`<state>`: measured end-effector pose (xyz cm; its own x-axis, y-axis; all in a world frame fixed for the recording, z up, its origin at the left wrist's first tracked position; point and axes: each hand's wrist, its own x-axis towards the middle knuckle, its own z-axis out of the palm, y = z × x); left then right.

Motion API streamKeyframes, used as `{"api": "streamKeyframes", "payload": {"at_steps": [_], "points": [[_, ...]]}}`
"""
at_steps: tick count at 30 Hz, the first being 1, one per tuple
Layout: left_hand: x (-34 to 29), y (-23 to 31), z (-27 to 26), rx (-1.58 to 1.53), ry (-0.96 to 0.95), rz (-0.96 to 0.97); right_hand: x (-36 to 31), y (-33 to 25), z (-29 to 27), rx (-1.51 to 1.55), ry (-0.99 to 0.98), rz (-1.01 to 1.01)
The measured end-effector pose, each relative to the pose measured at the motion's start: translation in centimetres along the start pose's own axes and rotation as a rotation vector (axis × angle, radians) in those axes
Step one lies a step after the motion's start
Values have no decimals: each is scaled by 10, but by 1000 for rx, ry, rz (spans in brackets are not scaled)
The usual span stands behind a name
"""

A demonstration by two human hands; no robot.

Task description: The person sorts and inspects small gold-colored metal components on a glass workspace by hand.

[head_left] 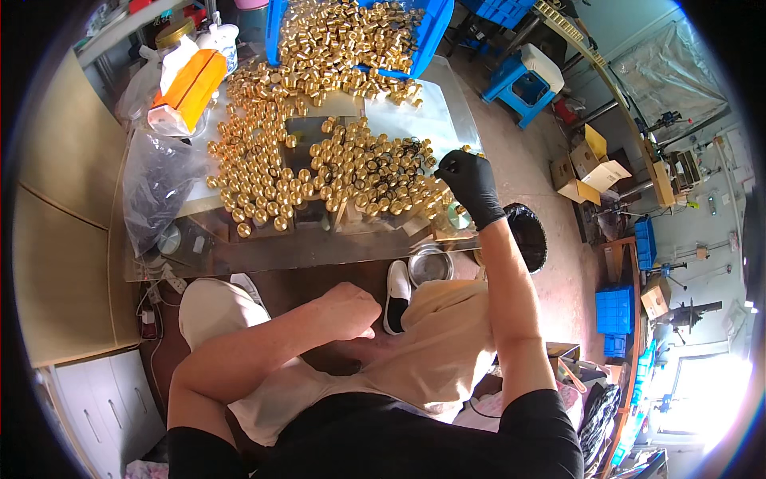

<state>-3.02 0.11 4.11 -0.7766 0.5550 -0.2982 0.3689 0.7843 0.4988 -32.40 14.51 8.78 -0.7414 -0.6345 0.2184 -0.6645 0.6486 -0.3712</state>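
Observation:
Many small round brass pieces (259, 176) lie spread over the glass-topped table (263, 254). Thin black rings (411, 152) are scattered on top of the pieces at the right. Beside these, at the table's right edge, my right hand (472, 184) wears a black glove. Its fingers are bent together near the brass pieces, and whatever they may hold is too small to make out. Bare and curled into a fist, my left hand (351, 310) is held over my lap, below the table's front edge. The inside of that fist is hidden.
A blue crate (435, 40) at the far edge spills more brass pieces. At left lie an orange tissue pack (191, 92) and a clear plastic bag (159, 184). A metal bowl (431, 265), a black bin (527, 237), a blue stool (519, 84) and cartons (586, 168) stand around the table.

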Motion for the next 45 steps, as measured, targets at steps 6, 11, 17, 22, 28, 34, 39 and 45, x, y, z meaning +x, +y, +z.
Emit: {"api": "streamKeyframes", "payload": {"at_steps": [6,11,17,22,28,34,39,45], "points": [[0,1,-1,7,-3,8,-11,-7,2,18,105,-150],[1,2,-1,1,-22,-7,-11,-23,3,-278,53,-239],[0,1,-3,-8,-48,-31,-3,-8,1,-359,-122,-132],[-3,1,-2,3,-51,-35,-7,-4,-10,-190,-81,-28],[-4,1,1,8,-14,-13,-3,3,3,-130,-23,-120],[-8,3,-7,-12,-16,-35,-6,1,-11,-155,-78,-78],[-5,2,0,-2,-19,-22,11,-5,7,61,142,-22],[0,1,-2,-7,-32,-24,21,5,8,90,28,41]]}}
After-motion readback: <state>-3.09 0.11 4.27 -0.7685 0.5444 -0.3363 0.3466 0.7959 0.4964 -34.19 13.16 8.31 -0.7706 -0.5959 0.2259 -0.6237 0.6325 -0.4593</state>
